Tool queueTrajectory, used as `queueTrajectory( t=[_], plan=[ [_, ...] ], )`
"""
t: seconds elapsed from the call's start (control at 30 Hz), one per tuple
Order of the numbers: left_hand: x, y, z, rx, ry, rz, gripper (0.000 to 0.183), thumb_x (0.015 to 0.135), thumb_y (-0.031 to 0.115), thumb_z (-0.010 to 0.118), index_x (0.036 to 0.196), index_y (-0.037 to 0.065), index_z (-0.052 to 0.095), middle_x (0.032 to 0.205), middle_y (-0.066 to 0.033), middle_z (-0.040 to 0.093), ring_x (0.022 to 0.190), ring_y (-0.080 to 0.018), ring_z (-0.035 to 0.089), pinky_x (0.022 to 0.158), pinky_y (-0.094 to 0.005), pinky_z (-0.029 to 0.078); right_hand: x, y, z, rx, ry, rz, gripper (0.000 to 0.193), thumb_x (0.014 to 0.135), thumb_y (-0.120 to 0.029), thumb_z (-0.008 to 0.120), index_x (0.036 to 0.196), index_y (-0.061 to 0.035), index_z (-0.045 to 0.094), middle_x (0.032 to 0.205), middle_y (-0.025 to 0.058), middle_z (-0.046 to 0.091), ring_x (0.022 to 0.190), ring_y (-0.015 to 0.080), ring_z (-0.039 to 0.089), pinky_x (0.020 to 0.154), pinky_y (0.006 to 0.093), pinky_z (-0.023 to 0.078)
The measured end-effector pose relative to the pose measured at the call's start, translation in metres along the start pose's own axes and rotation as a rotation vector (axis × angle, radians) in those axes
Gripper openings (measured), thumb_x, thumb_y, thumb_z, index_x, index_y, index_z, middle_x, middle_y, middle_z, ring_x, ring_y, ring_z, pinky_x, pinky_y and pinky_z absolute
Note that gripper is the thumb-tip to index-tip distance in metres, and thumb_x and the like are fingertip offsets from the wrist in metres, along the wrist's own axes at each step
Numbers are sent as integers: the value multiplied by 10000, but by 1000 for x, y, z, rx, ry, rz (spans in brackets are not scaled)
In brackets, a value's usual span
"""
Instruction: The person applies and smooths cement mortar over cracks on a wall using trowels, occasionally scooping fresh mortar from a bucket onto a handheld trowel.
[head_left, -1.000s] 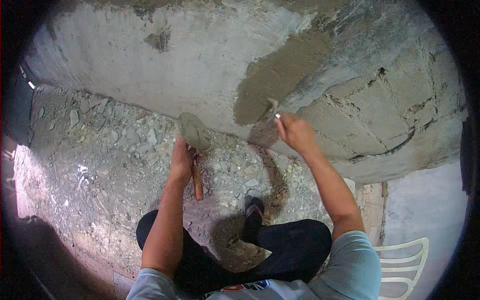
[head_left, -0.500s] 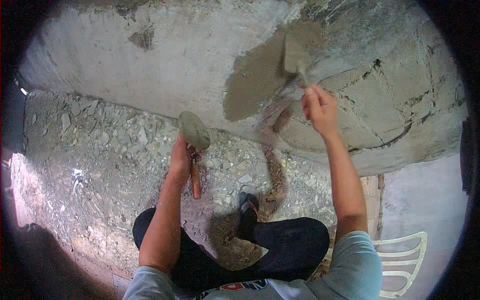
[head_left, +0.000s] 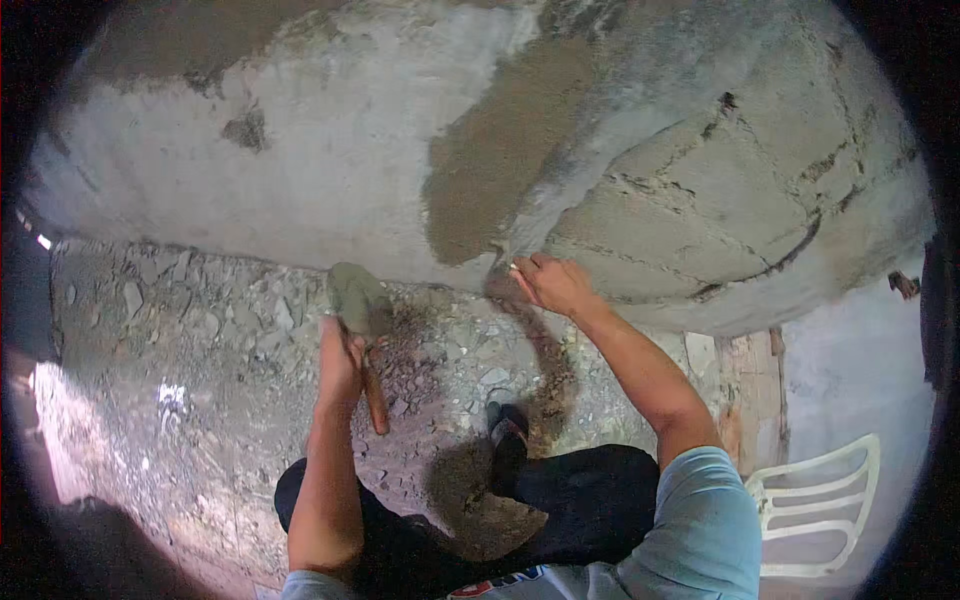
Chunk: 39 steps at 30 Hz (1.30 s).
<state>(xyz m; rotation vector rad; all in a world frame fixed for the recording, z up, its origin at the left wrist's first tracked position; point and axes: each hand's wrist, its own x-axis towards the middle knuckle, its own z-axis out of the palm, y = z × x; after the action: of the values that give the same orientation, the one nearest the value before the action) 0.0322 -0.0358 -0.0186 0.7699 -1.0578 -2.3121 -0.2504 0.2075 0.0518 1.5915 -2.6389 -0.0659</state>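
My left hand point(head_left: 342, 362) is closed around a trowel with a wooden handle point(head_left: 375, 405). Grey wet mortar point(head_left: 360, 298) covers its rounded blade, held near the foot of the wall. Over to the right, my right hand point(head_left: 562, 284) grips a second, smaller trowel by its handle point(head_left: 524, 287). This trowel's blade is seen nearly edge-on and is hard to make out against the wall point(head_left: 330, 150). It is close to the lower end of a dark wet mortar patch point(head_left: 500, 150) spread on the wall.
Rubble and broken chips point(head_left: 200, 320) cover the ground along the wall. Cracked plaster point(head_left: 720, 210) bulges at the right. A pale slatted plastic chair point(head_left: 815, 510) stands at lower right. My sandalled foot point(head_left: 508, 425) rests on the debris.
My right hand has come down from the upper mortar patch to its lower end, turning the small trowel. My left hand has shifted slightly down and left, still holding the loaded trowel.
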Motion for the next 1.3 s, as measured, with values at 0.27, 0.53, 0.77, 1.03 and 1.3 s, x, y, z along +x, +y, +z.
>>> queueTrajectory(
  t=[0.27,0.53,0.77,1.03,1.3],
  plan=[
    [3,-1,24,-15,-65,-41,759,1069,651,286,1499,44,433,1442,-106,547,1221,-258,561,967,-412,461,-2,28,-226,-7,691,-151,187,963,-209,693,1092,-76,717,814,149,691,638,340,652,572,411,513],
    [-2,-3,19,-45,-222,-19,750,1056,664,336,1478,54,450,1363,-67,592,1154,-213,577,938,-379,462,-12,12,-263,522,714,126,242,1025,-239,609,991,-18,703,651,134,587,553,201,581,551,335,443],
    [0,0,7,-58,-223,-40,752,1038,691,342,1467,85,459,1306,-45,603,1064,-187,567,851,-356,439,-30,31,-163,165,509,50,232,1013,-219,603,973,-6,688,725,207,649,643,435,620,611,472,499],
    [3,-4,-2,-34,36,-28,770,1075,598,383,1620,73,242,1625,-109,355,1409,-310,433,1127,-416,377,-19,1,-197,-37,383,-16,351,1026,-420,534,1025,-93,661,844,166,703,775,417,676,653,525,542],
    [31,-24,-17,4,-11,-56,1048,958,806,381,1646,64,110,1670,-158,234,1430,-348,376,1134,-489,355,-52,39,-207,31,646,172,353,1015,-393,562,938,-62,659,745,202,682,700,454,672,626,555,538]
  ],
)
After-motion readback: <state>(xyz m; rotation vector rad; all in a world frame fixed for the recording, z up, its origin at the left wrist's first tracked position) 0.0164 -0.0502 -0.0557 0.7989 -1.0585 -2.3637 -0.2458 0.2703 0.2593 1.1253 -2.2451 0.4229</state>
